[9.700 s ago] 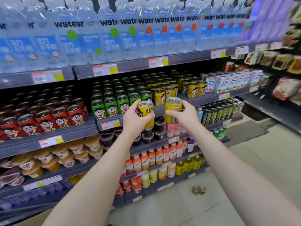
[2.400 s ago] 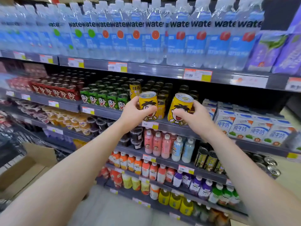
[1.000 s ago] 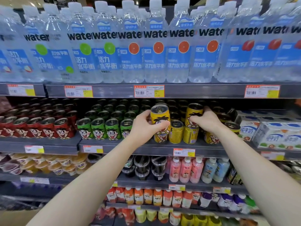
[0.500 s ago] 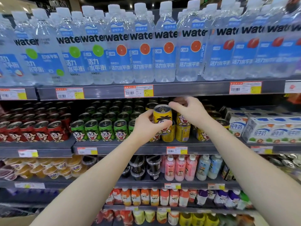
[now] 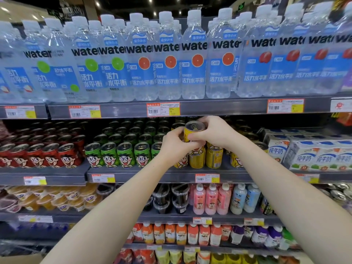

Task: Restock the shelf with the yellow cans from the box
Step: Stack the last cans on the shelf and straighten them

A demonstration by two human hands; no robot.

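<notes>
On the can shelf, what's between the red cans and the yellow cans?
The green cans, standing upright in rows between the red cans and the yellow cans, as the head view shows. Both hands hold one yellow can above the yellow stock.

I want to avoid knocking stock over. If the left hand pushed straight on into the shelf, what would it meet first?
Probably the front-row yellow cans under the held can: the left hand already sits right against them. Depth is hard to judge from this view.

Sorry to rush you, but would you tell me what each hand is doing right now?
Left hand: closed on the yellow can, gripping its side.
Right hand: closed on the same yellow can, fingers around its top.
</notes>
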